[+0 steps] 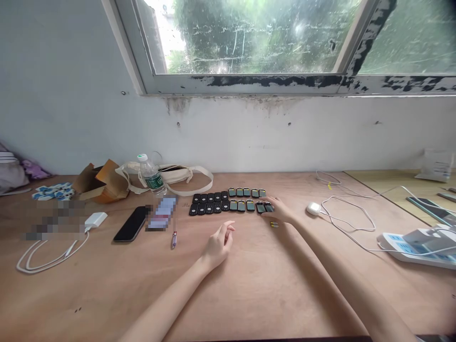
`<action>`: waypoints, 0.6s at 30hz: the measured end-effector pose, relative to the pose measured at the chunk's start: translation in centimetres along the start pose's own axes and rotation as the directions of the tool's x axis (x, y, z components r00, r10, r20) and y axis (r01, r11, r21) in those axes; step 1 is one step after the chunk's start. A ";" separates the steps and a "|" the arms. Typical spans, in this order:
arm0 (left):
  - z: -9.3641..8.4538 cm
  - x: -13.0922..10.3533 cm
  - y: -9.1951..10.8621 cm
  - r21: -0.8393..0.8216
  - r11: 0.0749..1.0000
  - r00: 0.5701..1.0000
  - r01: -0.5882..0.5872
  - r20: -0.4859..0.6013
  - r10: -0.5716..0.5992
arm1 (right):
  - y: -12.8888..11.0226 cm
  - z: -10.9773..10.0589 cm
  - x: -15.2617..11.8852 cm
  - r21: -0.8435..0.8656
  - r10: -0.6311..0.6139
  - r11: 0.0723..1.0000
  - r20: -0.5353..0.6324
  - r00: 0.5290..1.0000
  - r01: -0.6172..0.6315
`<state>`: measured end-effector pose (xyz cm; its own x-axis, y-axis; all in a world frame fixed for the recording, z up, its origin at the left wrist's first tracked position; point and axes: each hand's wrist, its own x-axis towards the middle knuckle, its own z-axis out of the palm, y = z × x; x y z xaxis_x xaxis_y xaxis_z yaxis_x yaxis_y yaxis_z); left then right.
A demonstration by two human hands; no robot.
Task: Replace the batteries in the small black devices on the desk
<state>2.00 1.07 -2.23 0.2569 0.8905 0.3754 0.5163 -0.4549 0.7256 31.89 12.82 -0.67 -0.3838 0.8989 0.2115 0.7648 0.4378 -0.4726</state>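
Note:
Black oval pieces (209,197) lie in two rows at the middle of the table. To their right, more small pieces with grey-green faces (241,206) continue both rows. My right hand (278,210) reaches over the right end of the lower row, its fingers around a pair of dark pieces (264,208) on the table. A small yellow and silver part (274,224) lies just below that hand. My left hand (218,244) rests on the table in front of the rows, fingers loosely curled and apart, holding nothing.
A screwdriver (174,240), a black phone (131,224) and a water bottle (153,178) stand or lie at left, beside an open cardboard box (103,183). At right are a white puck on a cable (313,208) and a power strip (409,247).

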 end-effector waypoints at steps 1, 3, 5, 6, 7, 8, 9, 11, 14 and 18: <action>0.0 0.0 0.0 0.004 1.000 1.000 -0.002 0.003 0.002 | -0.1 0.0 0.1 -0.001 -0.014 1.000 0.004 1.000 0.014; 0.0 0.0 0.1 0.010 1.000 1.000 -0.006 0.004 0.006 | -0.3 0.3 0.4 0.000 -0.038 0.999 0.009 0.999 0.038; 0.0 0.0 0.1 0.015 1.000 1.000 -0.009 0.000 0.009 | -0.5 0.6 0.6 0.004 -0.050 0.999 0.003 0.999 0.050; 0.0 0.0 0.1 0.017 1.000 1.000 -0.011 -0.002 0.011 | -0.5 0.8 0.7 0.007 -0.049 0.999 -0.003 0.999 0.049; 0.0 -0.1 0.1 0.021 1.000 1.000 -0.014 -0.004 0.014 | -0.5 1.0 0.8 0.008 -0.043 0.999 -0.010 0.999 0.043; -0.1 -0.1 0.1 0.025 1.000 1.000 -0.019 -0.004 0.019 | -0.5 1.1 0.8 0.008 -0.033 0.999 -0.020 0.999 0.033; -0.1 -0.1 0.1 0.029 0.999 1.000 -0.024 -0.004 0.024 | -0.5 1.2 0.8 0.007 -0.021 1.000 -0.028 0.999 0.021; -0.1 -0.1 0.1 0.035 0.999 0.999 -0.033 -0.004 0.033 | -0.7 1.2 0.7 0.000 0.011 1.000 -0.044 0.999 -0.011; -0.1 -0.1 0.0 0.037 0.998 0.999 -0.041 -0.002 0.041 | -1.6 1.1 0.6 -0.051 0.041 0.998 -0.092 0.995 -0.046; 0.1 -0.1 0.0 0.047 0.998 0.999 -0.051 -0.004 0.051 | -3.4 1.1 1.5 -0.097 -0.037 0.995 -0.125 0.991 0.025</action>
<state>2.04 1.01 -2.31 0.2801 0.8660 0.4142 0.5403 -0.4989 0.6776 28.16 12.71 0.30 -0.3442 0.8773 0.3345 0.8015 0.4601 -0.3819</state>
